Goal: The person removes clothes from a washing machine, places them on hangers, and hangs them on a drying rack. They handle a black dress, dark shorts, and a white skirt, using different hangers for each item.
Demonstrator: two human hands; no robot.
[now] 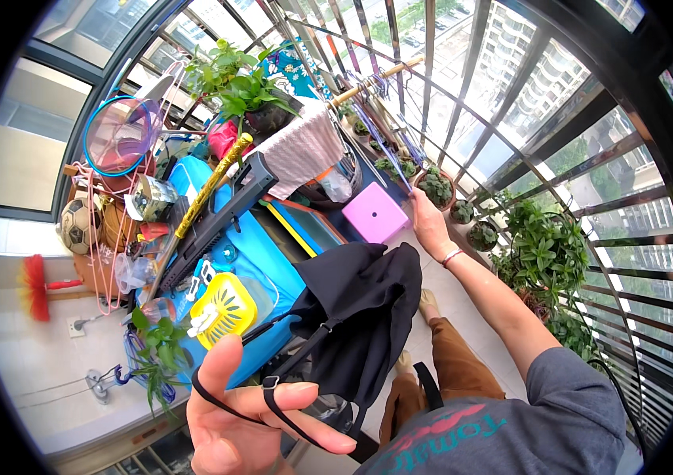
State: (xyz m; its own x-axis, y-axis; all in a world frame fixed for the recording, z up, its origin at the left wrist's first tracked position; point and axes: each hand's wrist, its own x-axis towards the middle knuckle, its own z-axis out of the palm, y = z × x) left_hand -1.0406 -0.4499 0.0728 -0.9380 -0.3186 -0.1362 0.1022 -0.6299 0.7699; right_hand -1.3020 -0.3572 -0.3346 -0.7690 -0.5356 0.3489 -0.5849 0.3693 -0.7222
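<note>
A black strappy garment (352,317) hangs from my left hand (245,416). Its thin straps, with a small metal slider, loop over the spread fingers. The body of the garment droops in folds beside the blue storage box, and its full shape cannot be made out. My right hand (430,226) stretches far forward, fingers closed round the lower end of a purple-blue clothes hanger (388,150). More hangers of that kind dangle from a wooden pole (376,81) just beyond it.
Left of me, a blue box (273,265) carries a yellow lidded container (222,311), a black toy gun (214,222) and a gold-wrapped stick (214,184). A pink stool (375,214) stands ahead. Potted plants (542,245) line the window bars at right. A football (79,224) lies far left.
</note>
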